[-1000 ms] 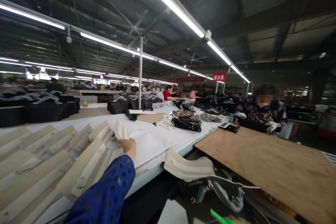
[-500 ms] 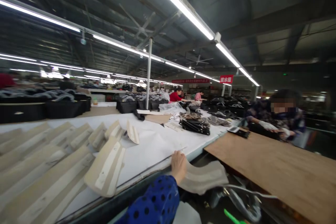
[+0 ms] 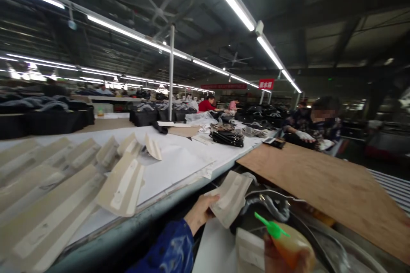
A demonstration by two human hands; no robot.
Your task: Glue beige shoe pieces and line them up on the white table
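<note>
My left hand [image 3: 202, 211], below a blue dotted sleeve, grips the edge of a curved beige panel [image 3: 232, 196] off the near side of the white-covered table [image 3: 179, 153]. At the bottom right, my right hand [image 3: 277, 254] is closed round a squeeze bottle [image 3: 296, 245] of amber liquid with a green nozzle [image 3: 272, 227]. Another pale panel [image 3: 248, 249] lies just left of the bottle. Rows of beige panels with pale strips [image 3: 123, 185] cover the left part of the table.
A brown board [image 3: 320, 175] extends on the right, with a gloved co-worker [image 3: 312, 130] behind it. Stacked black parts [image 3: 226, 136] lie farther along the table. Clear-wrapped tubing [image 3: 272, 207] sits beyond the bottle.
My left hand has moved down and left off the table edge, and its panel is now tilted up. My right hand and the whole bottle have come into view; before, only the green nozzle showed.
</note>
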